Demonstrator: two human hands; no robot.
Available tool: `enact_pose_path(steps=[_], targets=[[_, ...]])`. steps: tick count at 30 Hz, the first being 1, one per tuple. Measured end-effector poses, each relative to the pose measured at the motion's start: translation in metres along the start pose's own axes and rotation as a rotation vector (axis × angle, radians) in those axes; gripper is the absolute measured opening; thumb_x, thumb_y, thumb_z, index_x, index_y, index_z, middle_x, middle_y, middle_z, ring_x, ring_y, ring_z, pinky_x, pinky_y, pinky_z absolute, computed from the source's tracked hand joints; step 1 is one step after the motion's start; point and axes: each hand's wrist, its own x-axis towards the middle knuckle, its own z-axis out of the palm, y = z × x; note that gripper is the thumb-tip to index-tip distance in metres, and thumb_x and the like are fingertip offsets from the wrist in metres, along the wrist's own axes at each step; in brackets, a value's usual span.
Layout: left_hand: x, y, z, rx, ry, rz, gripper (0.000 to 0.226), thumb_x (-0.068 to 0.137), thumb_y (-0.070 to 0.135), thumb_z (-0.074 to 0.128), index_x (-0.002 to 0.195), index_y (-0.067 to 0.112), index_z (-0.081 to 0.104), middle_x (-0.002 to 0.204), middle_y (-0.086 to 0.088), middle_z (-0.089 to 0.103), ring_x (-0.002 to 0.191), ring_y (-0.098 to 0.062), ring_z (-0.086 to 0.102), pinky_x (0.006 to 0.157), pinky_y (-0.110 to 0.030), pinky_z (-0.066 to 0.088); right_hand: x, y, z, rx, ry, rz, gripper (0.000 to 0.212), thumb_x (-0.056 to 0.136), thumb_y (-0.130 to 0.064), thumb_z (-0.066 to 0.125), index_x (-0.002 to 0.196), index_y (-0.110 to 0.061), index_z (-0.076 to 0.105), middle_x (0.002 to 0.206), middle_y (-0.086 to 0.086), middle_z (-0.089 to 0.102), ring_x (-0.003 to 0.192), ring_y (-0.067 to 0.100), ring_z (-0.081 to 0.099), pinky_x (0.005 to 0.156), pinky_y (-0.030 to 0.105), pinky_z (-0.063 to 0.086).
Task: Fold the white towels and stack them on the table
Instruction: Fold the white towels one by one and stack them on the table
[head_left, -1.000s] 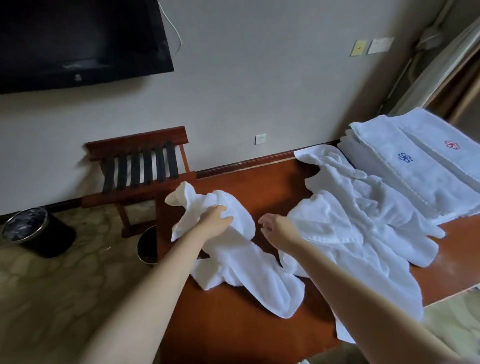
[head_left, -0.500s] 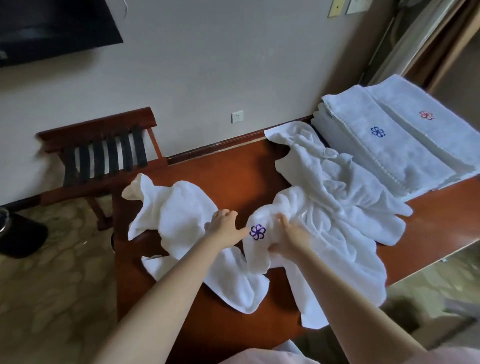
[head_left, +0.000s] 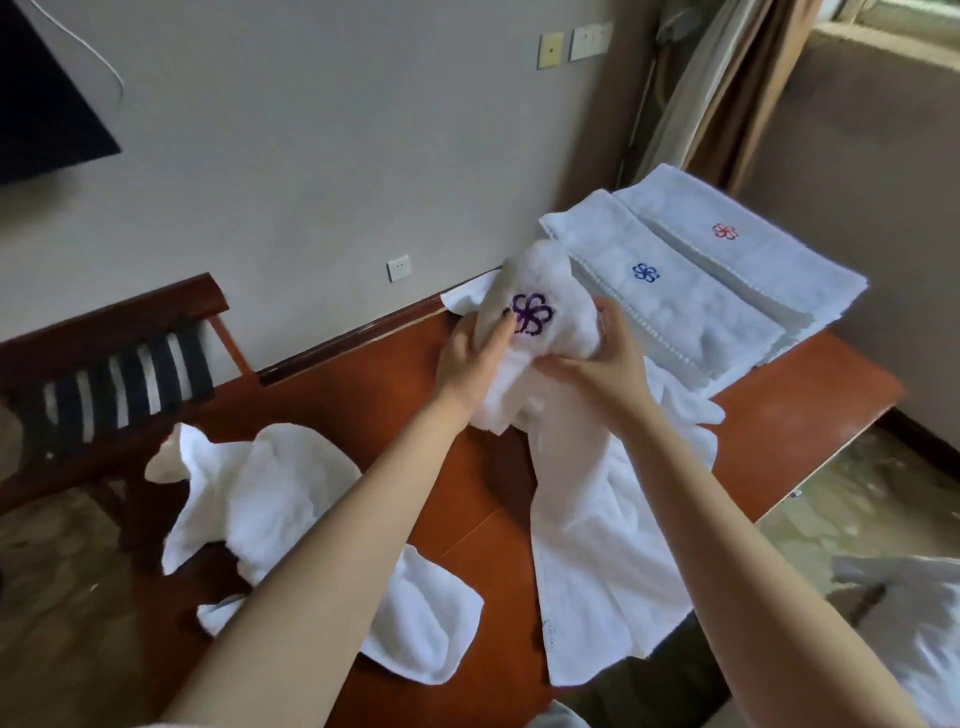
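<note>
Lifted higher, towel (head_left: 587, 519) (long axis trailing nearward) gripped in both hands (head_left: 467, 364) (head_left: 597, 364).

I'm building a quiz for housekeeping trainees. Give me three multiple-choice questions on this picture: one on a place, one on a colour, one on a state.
1. Where do the folded towels lie? A) in a basket B) at the far right end of the table C) on a shelf
2. What colour is the flower mark on the lifted towel gripped by the left hand and right hand? A) purple B) green C) yellow
3. How does the left towel lie? A) neatly folded B) rolled tight C) crumpled
Answers: 1 B, they sit stacked there; 2 A, the purple flower shows between the hands; 3 C, it lies in loose bunches.
</note>
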Motion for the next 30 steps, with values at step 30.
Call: enact_pose_path(steps=[30], targets=[[-0.069,-0.145,-0.202,0.999,0.008,-0.601,0.067,0.087,0.046,0.059,0.145,0.021,0.035,0.148,-0.003,0.027,0.132,-0.026,0.034,0.100,-0.038,0.042,-0.075,0.080,0.206,-0.753,-1.192,0.162,0.079,0.084,-0.045,0.068,0.146,-0.014,0.031,0.141,0.007,0.048,0.124,0.027,0.049,0.098,0.035,0.042]])
